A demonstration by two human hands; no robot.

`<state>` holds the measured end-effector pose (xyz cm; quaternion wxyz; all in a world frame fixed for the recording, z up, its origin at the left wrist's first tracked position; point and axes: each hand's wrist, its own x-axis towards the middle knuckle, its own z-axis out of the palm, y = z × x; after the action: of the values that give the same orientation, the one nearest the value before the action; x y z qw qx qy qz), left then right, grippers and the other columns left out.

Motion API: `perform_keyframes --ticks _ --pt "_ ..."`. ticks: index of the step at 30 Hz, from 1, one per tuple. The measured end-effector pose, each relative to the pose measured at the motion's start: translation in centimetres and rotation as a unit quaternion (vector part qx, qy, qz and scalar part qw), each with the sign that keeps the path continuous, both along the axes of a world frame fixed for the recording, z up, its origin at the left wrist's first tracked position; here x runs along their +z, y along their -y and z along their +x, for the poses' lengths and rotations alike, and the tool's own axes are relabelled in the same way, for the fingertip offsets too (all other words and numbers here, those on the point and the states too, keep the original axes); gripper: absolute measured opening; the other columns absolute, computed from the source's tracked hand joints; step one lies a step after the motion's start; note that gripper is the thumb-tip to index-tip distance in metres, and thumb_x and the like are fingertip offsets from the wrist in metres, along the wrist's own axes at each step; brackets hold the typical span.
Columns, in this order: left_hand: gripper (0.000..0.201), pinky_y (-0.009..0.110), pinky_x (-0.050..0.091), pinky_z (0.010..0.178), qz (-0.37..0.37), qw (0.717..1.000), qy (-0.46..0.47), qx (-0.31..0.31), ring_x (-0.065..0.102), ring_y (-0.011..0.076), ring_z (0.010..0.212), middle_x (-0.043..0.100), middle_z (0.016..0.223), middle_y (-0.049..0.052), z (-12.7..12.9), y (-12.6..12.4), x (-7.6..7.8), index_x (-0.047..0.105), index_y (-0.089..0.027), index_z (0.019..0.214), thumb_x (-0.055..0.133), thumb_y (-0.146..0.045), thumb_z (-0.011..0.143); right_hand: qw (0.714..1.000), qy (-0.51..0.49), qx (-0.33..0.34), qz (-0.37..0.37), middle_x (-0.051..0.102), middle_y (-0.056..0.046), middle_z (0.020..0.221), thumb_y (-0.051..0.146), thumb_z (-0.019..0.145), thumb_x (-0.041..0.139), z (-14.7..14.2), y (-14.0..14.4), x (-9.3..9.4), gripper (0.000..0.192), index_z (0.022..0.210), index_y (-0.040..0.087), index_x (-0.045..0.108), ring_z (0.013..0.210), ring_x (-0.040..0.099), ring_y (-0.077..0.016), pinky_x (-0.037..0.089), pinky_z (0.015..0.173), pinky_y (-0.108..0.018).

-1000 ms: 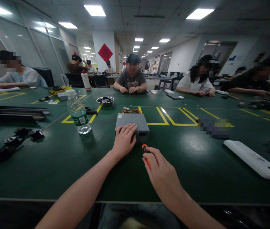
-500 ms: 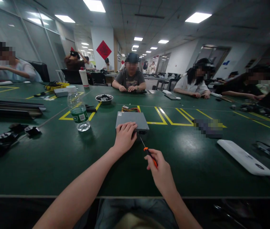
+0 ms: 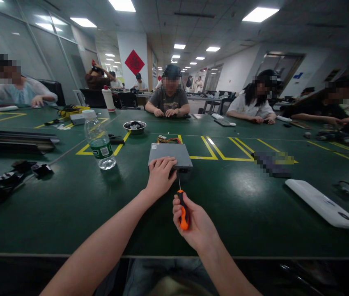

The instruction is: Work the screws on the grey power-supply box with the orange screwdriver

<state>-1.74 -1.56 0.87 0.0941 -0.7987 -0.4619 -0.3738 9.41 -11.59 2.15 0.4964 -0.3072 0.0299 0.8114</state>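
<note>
A grey metal computer power supply [image 3: 174,151] lies on the green table, its bundle of coloured cables [image 3: 168,140] at the far side. My left hand [image 3: 160,176] grips its near left part, fingers over the top and the thumb down by the front face. In my right hand [image 3: 197,222] is a screwdriver [image 3: 183,210] with an orange and black handle, fingers wrapped round it. Its thin shaft points away from me, up to the front face of the power supply beside my left thumb. The exact spot of the tip is too small to make out.
A water bottle [image 3: 99,144] stands left, with a metal bowl [image 3: 134,130] of small parts behind it. Black parts [image 3: 17,174] lie far left. A long white device [image 3: 322,203] lies right. Across the table sits a person [image 3: 168,98].
My right hand has moved left and turned, so the screwdriver now points more straight away from me and its handle shows more. My left hand stays on the power supply.
</note>
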Motion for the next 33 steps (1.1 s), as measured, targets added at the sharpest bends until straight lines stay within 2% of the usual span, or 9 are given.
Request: perform_keyframes --ticks 2,4,8,11,16,21,25,28,33 --pt "0.023 0.039 0.027 0.093 0.000 1.000 -0.002 0.001 0.046 0.0198 0.113 0.058 0.118 0.001 0.1 0.0 0.0 0.054 -0.025 0.105 0.052 -0.022 0.081 1.000 -0.023 -0.001 -0.007 0.052 0.001 0.063 0.024 0.091 0.039 -0.2 0.0 0.3 0.019 0.086 0.011 0.052 0.048 0.048 -0.0030 0.043 0.042 -0.011" --pt "0.024 0.039 0.027 0.093 0.001 1.000 -0.003 0.001 0.047 0.0196 0.113 0.059 0.118 0.001 0.1 0.0 0.1 0.054 -0.025 0.105 0.052 -0.021 0.081 0.999 -0.041 -0.001 0.004 0.049 0.002 0.061 0.025 0.091 0.037 -0.1 -0.1 0.2 0.022 0.086 0.011 0.052 0.044 0.044 -0.0026 0.037 0.037 -0.010" --pt "0.025 0.039 0.027 0.092 0.002 1.000 -0.001 -0.001 0.047 0.0197 0.112 0.059 0.118 0.001 0.2 -0.1 0.1 0.053 -0.025 0.105 0.053 -0.022 0.081 0.998 -0.053 -0.014 0.021 0.049 0.000 0.065 0.025 0.089 0.041 0.5 -0.2 -0.3 0.019 0.081 0.010 0.051 0.042 0.040 -0.0010 0.030 0.031 -0.009" --pt "0.025 0.039 0.027 0.092 0.002 1.000 0.000 -0.003 0.047 0.0196 0.112 0.059 0.118 0.000 0.1 -0.1 0.0 0.053 -0.025 0.105 0.053 -0.022 0.081 0.998 -0.060 -0.030 0.000 0.050 0.000 0.067 0.018 0.089 0.041 0.8 -0.3 -0.7 0.015 0.080 0.010 0.050 0.045 0.043 -0.0002 0.032 0.033 -0.006" --pt "0.025 0.039 0.027 0.092 -0.001 1.000 -0.001 0.003 0.047 0.0199 0.112 0.059 0.118 0.001 0.1 -0.3 -0.2 0.054 -0.025 0.105 0.053 -0.022 0.080 0.990 -0.137 -0.004 -0.013 0.054 -0.001 0.070 0.027 0.092 0.038 1.0 -0.3 -1.0 0.022 0.084 0.011 0.052 0.047 0.046 -0.0001 0.042 0.041 -0.007" --pt "0.024 0.040 0.027 0.092 -0.001 1.000 -0.001 0.002 0.047 0.0205 0.112 0.059 0.118 0.001 0.2 -0.2 -0.1 0.054 -0.026 0.105 0.052 -0.022 0.081 0.996 -0.084 -0.006 -0.008 0.049 0.000 0.065 0.026 0.091 0.036 0.2 -0.4 -0.6 0.025 0.089 0.009 0.054 0.045 0.043 -0.0019 0.037 0.035 -0.008" --pt "0.024 0.040 0.028 0.091 -0.004 1.000 -0.003 0.005 0.047 0.0209 0.112 0.059 0.118 0.002 0.3 -0.2 0.0 0.054 -0.026 0.105 0.052 -0.022 0.081 0.997 -0.074 -0.028 0.004 0.047 0.001 0.066 0.027 0.088 0.043 0.0 -0.6 -0.6 0.020 0.077 0.012 0.051 0.043 0.040 -0.0007 0.032 0.031 -0.006" --pt "0.024 0.039 0.028 0.090 -0.005 1.000 -0.008 0.004 0.047 0.0209 0.112 0.058 0.118 0.002 0.2 -0.3 -0.1 0.053 -0.026 0.106 0.051 -0.022 0.082 0.992 -0.121 -0.015 0.023 0.048 0.002 0.068 0.021 0.089 0.043 0.5 -0.5 -1.0 0.015 0.077 0.013 0.049 0.045 0.042 0.0013 0.033 0.034 -0.003" --pt "0.024 0.040 0.028 0.091 -0.007 1.000 -0.013 0.008 0.047 0.0209 0.112 0.058 0.119 0.002 0.3 -0.3 -0.1 0.053 -0.026 0.106 0.050 -0.023 0.083 0.989 -0.145 -0.004 0.004 0.054 -0.002 0.073 0.026 0.092 0.039 0.9 -0.4 -1.1 0.021 0.087 0.010 0.051 0.048 0.047 0.0007 0.041 0.040 -0.005"
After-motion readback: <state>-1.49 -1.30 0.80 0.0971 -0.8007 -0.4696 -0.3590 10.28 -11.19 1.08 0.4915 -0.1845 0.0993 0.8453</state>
